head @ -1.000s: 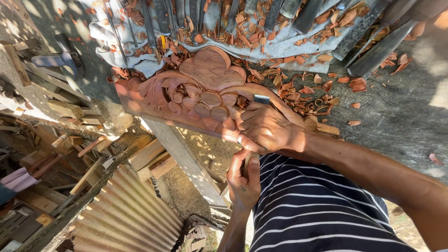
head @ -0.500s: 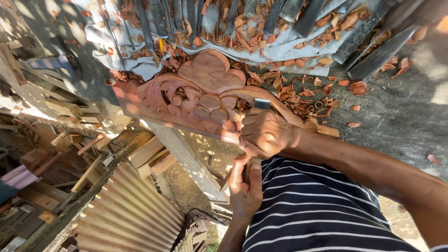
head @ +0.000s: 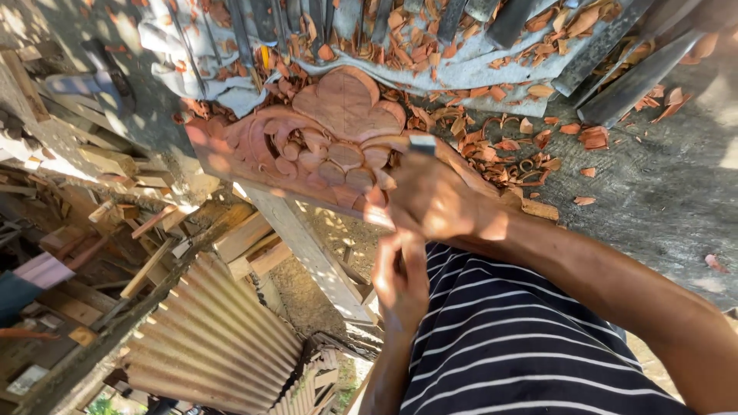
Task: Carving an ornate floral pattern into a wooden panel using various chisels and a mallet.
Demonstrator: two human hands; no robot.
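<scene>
**Hard carved panel, delicate at the scrolls**

Right hand (head: 434, 201) clamped round a chisel (head: 422, 144), bearing on the carved wooden panel (head: 323, 142) at the desk (head: 661, 184) edge; left hand (head: 401, 278) just below the panel, curled, contents impossible to tell; stiff, heavy-looking wood, thin pierced scrolls fragile; best gripped by the solid outer rim.

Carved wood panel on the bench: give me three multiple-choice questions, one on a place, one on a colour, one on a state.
1. Where do the wood shavings lie?
A. On the bench around the carved panel
B. On the corrugated sheet
C. In a bucket

2. What colour is the shirt?
A. Plain green
B. Red and yellow
C. Dark with white stripes

3. How is the right hand?
A. Open, away from the panel
B. Closed on a chisel at the panel
C. Out of view

Answers: A, curls lie scattered beside the carving; C, thin white lines cross dark cloth; B, fingers wrap the tool, its metal end showing.
</scene>
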